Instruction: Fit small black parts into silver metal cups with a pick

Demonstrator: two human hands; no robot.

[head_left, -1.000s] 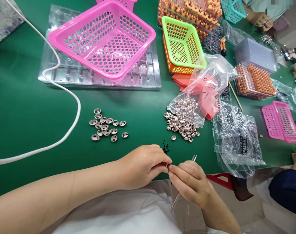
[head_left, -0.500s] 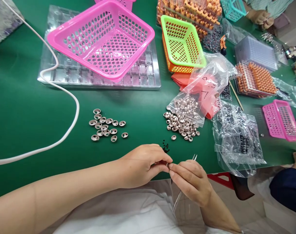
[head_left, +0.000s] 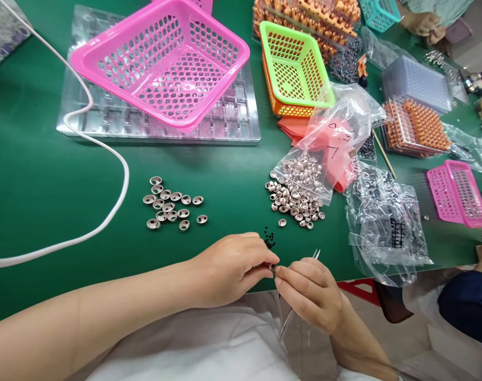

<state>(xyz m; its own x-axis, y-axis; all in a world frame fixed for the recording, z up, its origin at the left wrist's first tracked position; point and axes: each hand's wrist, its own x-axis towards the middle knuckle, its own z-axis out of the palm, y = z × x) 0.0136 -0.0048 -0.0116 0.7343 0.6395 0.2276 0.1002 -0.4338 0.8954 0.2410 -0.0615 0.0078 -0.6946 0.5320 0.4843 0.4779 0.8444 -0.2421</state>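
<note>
Near the table's front edge, my left hand point(head_left: 235, 270) pinches a small metal cap point(head_left: 271, 267) between thumb and forefinger, mostly hidden by the fingertips. My right hand point(head_left: 314, 293) is closed around silver tweezers point(head_left: 287, 321), whose tips stick up past its knuckles. Its thumb and forefinger meet right beside the cap; whether they touch it I cannot tell. Just beyond the fingers lie several tiny black pieces point(head_left: 269, 238). A loose group of silver caps with holes point(head_left: 168, 207) is spread out at left, and a denser pile of caps point(head_left: 296, 201) spills from a clear bag at right.
A pink basket point(head_left: 125, 84) rests on clear plastic trays point(head_left: 241, 114). Green and orange baskets point(head_left: 294, 66) stand behind the clear bag point(head_left: 344, 111). A white cable point(head_left: 124, 174) curves across the left. More bags point(head_left: 387, 233) and orange parts point(head_left: 427, 127) lie right. Another person's hands point(head_left: 423, 26) show far right.
The fingertips of my two hands have drawn slightly apart, baring a bit more of the small cap. The whole view has shifted slightly; the table items stay where they were.
</note>
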